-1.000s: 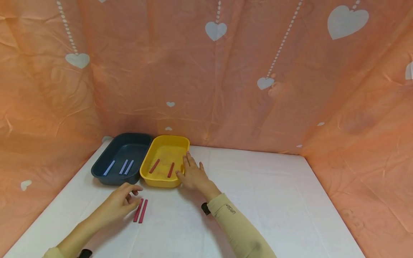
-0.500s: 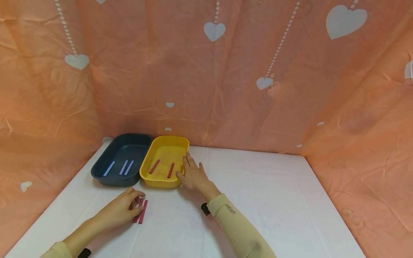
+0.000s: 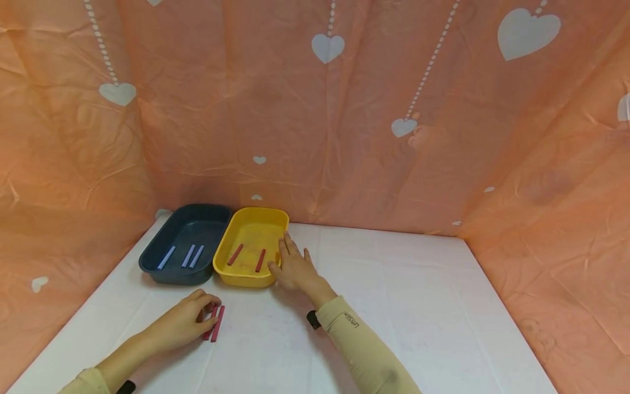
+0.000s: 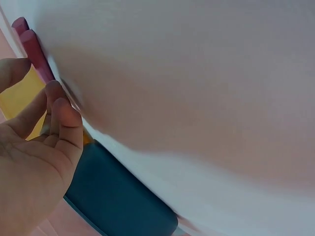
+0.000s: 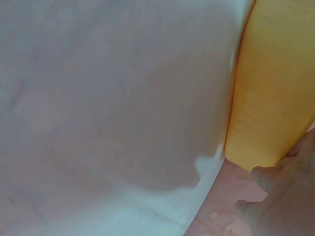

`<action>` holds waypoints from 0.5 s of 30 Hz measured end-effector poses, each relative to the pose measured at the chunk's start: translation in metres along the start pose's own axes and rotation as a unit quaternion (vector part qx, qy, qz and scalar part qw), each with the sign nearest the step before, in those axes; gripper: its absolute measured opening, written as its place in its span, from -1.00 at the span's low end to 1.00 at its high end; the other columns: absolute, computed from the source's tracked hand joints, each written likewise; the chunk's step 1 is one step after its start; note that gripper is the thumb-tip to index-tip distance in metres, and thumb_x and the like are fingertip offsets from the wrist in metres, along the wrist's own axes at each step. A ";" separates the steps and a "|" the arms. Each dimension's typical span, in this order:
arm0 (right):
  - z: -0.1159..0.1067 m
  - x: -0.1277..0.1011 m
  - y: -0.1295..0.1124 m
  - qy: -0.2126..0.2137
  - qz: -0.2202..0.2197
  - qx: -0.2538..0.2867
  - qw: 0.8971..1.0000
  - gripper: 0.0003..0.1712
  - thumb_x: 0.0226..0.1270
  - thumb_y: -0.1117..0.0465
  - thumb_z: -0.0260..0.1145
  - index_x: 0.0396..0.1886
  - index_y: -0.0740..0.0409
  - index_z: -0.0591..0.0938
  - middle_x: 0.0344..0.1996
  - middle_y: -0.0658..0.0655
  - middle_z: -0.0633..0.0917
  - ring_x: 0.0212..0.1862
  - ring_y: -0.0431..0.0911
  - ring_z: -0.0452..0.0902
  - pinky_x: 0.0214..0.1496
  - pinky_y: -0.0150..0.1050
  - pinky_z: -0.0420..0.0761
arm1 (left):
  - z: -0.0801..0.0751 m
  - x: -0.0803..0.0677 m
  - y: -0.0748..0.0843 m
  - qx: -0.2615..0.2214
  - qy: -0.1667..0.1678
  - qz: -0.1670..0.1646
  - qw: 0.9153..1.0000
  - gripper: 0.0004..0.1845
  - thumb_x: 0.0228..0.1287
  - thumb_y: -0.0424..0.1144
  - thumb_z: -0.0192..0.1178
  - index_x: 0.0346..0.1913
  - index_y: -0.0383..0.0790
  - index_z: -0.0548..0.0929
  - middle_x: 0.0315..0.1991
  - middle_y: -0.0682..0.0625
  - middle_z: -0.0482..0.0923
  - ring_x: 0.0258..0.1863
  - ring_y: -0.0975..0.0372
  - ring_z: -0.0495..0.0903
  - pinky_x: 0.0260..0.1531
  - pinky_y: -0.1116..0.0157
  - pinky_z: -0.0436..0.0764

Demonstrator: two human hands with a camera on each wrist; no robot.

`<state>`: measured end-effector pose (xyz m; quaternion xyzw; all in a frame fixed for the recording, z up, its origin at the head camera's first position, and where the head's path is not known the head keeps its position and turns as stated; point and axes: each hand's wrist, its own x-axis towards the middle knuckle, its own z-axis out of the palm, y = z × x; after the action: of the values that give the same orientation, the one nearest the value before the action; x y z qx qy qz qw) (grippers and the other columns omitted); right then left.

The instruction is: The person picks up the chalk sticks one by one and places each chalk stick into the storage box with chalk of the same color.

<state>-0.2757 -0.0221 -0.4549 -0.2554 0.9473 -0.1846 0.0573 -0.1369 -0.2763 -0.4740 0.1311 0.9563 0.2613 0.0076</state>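
The left hand (image 3: 184, 320) rests low on the white cloth-covered table (image 3: 418, 306) with its fingers curled down onto the pair of short dark-red sticks (image 3: 215, 324), which lie side by side and touching, pointing away from the person, just in front of the trays. The fingertips (image 4: 61, 105) meet the nearer ends of the sticks, and the thumb stands apart from them; whether a stick is truly pinched or only touched is hard to tell, since the wrist view is blurred. The sticks look slim, straight and matt, with squared ends, the same red as two more sticks (image 3: 248, 257) lying apart in the yellow plastic rectangular tray (image 3: 246, 279). The right hand (image 3: 294, 268) lies flat, fingers straight and slightly spread, against the right wall of that yellow tray, gripping nothing. Touching the yellow tray on its left is a dark-blue plastic rectangular tray (image 3: 169, 273) holding three pale-blue sticks (image 3: 184, 256). Peach cloth with white hearts (image 3: 374, 109) hangs behind and on both sides.
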 end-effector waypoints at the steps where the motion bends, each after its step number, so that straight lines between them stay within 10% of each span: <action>1: 0.000 0.000 0.000 0.000 0.000 0.002 1.000 -0.12 0.65 -0.18 -0.03 0.70 0.18 -0.03 0.70 0.13 -0.16 0.67 0.02 -0.09 0.63 0.20 -0.08 | 0.000 0.000 0.000 -0.003 -0.001 -0.002 1.000 -0.69 0.27 -0.25 0.43 0.03 -0.25 0.68 -0.26 0.11 0.43 -0.33 0.37 0.40 -0.30 0.35 0.52; 15: 0.001 -0.001 0.000 0.000 0.001 0.001 1.000 -0.11 0.66 -0.19 -0.05 0.70 0.19 -0.04 0.70 0.15 -0.16 0.67 0.04 -0.08 0.63 0.21 -0.07 | -0.002 0.001 -0.001 -0.047 -0.003 -0.027 0.999 -0.68 0.23 -0.34 0.43 0.03 -0.29 0.66 -0.26 0.06 0.46 -0.30 0.30 0.44 -0.31 0.37 0.53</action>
<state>-0.2750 -0.0223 -0.4554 -0.2538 0.9475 -0.1857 0.0576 -0.1380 -0.2780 -0.4733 0.1054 0.9461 0.3054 0.0237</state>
